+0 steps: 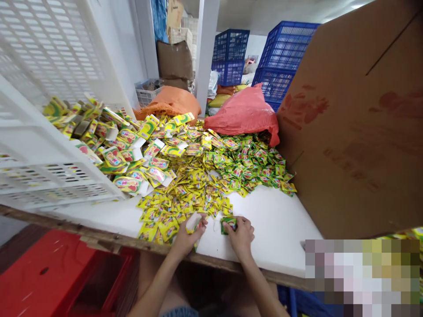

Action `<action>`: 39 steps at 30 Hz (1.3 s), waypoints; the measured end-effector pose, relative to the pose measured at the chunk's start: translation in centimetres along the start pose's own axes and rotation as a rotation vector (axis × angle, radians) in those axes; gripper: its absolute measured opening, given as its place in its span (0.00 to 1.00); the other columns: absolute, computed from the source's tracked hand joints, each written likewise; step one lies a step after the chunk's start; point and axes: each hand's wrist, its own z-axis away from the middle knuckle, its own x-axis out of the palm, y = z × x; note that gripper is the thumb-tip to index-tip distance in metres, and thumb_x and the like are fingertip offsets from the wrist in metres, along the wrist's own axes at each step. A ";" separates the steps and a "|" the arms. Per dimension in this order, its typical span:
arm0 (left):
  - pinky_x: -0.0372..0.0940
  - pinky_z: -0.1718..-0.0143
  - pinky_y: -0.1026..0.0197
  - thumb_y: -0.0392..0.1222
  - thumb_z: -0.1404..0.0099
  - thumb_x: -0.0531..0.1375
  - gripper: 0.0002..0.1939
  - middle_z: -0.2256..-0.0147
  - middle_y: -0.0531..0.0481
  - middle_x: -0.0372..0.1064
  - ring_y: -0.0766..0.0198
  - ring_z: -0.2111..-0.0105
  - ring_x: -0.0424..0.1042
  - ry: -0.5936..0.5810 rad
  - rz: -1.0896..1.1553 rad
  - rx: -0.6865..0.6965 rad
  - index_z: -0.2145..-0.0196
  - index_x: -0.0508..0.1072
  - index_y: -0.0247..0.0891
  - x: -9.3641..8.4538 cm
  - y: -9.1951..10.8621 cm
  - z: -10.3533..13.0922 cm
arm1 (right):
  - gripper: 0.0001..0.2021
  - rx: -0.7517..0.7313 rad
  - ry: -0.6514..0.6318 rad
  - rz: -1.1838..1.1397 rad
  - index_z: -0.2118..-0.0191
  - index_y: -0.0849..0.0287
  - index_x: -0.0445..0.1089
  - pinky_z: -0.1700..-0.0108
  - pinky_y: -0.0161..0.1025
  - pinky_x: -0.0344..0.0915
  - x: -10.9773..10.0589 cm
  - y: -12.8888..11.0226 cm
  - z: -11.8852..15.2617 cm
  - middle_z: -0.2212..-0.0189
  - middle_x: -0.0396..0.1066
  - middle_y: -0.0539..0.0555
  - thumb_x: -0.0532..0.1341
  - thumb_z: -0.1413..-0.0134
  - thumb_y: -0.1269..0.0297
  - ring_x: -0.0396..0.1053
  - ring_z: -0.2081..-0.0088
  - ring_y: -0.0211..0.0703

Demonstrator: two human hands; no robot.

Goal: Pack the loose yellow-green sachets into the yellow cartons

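Sachets (198, 185) (yellow-green, mostly unsorted) cover the desk (280, 220), while left hand (189, 235) grips a small stack (193, 222) and right hand (240, 233) pinches one sachet (228, 223).

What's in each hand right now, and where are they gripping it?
The left hand pinches a small white carton by its lower end. The right hand holds a few green-yellow sachets by their near edge, against the white table.

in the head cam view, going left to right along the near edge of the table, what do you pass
red plastic stool → left hand closed on a small white carton → right hand pinching a green and yellow sachet → bare white tabletop → big cardboard box
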 end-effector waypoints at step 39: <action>0.66 0.60 0.59 0.47 0.53 0.67 0.24 0.62 0.45 0.75 0.56 0.61 0.73 0.022 0.021 -0.141 0.58 0.73 0.34 -0.2 -0.6 -0.5 | 0.06 -0.299 -0.345 -0.538 0.65 0.57 0.64 0.65 0.35 0.62 -2.4 -7.0 1.3 0.72 0.68 0.49 0.57 0.47 0.61 0.66 0.69 0.40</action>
